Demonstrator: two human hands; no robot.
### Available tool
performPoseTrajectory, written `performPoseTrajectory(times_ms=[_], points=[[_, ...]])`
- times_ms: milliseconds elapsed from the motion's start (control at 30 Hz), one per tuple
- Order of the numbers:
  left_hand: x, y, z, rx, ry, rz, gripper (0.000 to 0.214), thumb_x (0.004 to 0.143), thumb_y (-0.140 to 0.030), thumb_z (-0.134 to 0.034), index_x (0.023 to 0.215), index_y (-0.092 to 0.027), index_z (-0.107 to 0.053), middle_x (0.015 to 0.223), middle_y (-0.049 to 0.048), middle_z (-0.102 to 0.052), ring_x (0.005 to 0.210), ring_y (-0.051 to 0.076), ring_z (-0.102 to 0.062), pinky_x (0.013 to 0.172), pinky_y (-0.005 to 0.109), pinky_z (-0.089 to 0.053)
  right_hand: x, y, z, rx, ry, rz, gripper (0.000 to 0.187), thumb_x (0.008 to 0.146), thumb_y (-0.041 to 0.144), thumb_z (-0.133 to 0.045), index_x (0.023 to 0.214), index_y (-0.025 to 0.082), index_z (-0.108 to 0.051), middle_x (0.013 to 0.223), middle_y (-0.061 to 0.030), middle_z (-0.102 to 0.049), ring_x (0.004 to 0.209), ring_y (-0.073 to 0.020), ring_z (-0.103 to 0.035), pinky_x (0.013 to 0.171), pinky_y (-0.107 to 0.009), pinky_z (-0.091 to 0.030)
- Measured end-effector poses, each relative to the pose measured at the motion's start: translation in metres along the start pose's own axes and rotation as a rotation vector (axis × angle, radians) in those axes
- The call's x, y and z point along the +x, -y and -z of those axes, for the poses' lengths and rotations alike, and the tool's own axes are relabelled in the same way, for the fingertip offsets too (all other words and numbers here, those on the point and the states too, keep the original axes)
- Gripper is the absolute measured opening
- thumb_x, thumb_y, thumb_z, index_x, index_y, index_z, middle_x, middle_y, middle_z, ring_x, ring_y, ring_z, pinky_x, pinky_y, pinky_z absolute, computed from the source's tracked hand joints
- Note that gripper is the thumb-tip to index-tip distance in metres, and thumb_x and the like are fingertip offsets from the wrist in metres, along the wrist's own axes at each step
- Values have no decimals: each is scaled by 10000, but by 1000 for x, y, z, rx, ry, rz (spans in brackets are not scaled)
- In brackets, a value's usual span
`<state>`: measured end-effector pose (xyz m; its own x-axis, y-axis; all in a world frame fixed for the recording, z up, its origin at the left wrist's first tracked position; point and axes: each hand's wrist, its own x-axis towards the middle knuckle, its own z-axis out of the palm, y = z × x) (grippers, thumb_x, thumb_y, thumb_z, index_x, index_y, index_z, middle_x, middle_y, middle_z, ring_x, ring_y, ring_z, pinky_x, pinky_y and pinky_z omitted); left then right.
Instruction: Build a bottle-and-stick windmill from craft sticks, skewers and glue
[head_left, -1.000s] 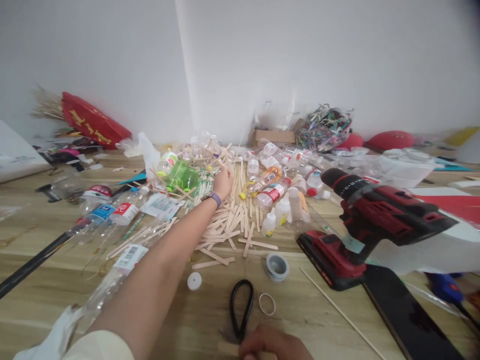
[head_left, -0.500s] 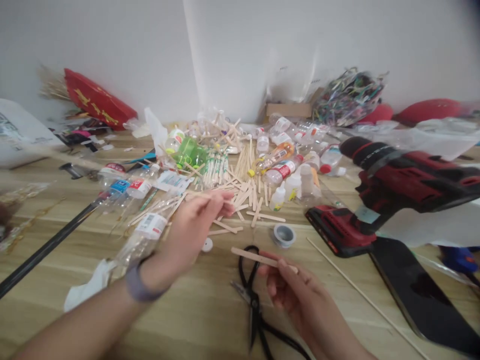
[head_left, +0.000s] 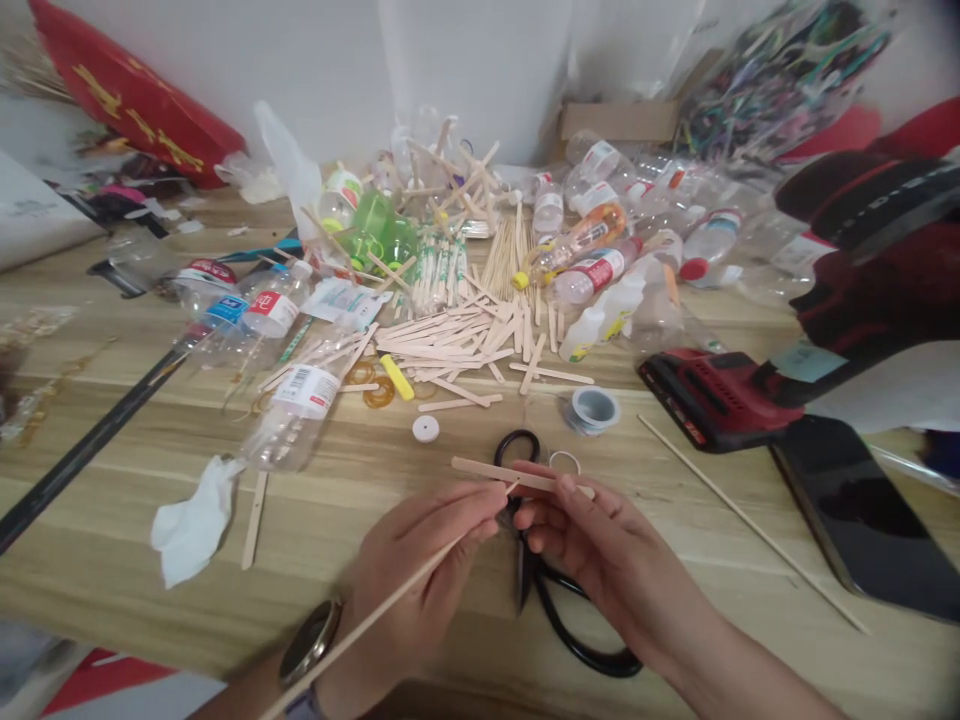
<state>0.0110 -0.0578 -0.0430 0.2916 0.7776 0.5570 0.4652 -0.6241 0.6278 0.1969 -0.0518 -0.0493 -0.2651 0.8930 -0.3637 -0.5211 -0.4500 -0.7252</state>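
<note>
My left hand (head_left: 420, 555) is closed round a thin wooden skewer (head_left: 379, 613), which slants down past the watch toward the bottom edge. Its tip lies close against a flat popsicle stick (head_left: 480, 469); whether it goes into the wood I cannot tell. My right hand (head_left: 626, 555) pinches that stick near its right end between thumb and fingers. Black-handled scissors (head_left: 589, 660) lie on the table beneath, partly covered by the right hand. Just beyond the hands are a small ring (head_left: 565, 461), a white disc (head_left: 425, 428) and a grey spool (head_left: 592, 409).
Loose popsicle sticks (head_left: 457, 335) are heaped mid-table, with plastic bottles (head_left: 600, 268) behind. A red cordless drill (head_left: 697, 395) and a phone (head_left: 862, 510) occupy the right, beside another skewer (head_left: 750, 520). On the left lie a black rod (head_left: 90, 460), a bottle (head_left: 304, 400) and tissue (head_left: 193, 520).
My left hand has come back from over the stick heap to meet the right hand, the skewer now plain in it. My right hand keeps hold of the popsicle stick. The view has tilted downward.
</note>
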Motion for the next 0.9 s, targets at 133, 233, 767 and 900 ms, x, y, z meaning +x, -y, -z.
performPoseTrajectory(times_ms=[133,233,767,900], points=[[2,1,-1,21,6,-31,220,975,-134,-503,1109,-164,-675,1026,43,-764,962,101,-713,898,147,-547,-1,-1,1,-2,21,18,287,803,434,-757,981,212,-789,798,-59,-732,727,-124,-660,665,-219,-539],[2,1,-1,40,20,-32,229,980,-134,-490,1118,-160,-671,1033,51,-763,964,103,-715,898,151,-552,-2,-2,2,-11,23,19,289,807,434,-753,992,214,-786,827,-65,-738,738,-127,-667,667,-223,-544],[0,-1,-2,90,38,-117,259,994,-159,-481,1207,-202,-621,1089,52,-747,1000,126,-711,876,193,-588,-10,-5,2,-316,-58,323,253,854,406,-713,1097,344,-746,926,-21,-788,704,-137,-705,669,-287,-605],[-1,-1,-1,63,71,-125,325,987,-149,-489,1277,-260,-586,1082,36,-753,976,140,-720,840,226,-615,-10,-3,0,-339,-164,343,202,799,415,-761,902,241,-746,824,-46,-784,642,-164,-713,629,-304,-616]])
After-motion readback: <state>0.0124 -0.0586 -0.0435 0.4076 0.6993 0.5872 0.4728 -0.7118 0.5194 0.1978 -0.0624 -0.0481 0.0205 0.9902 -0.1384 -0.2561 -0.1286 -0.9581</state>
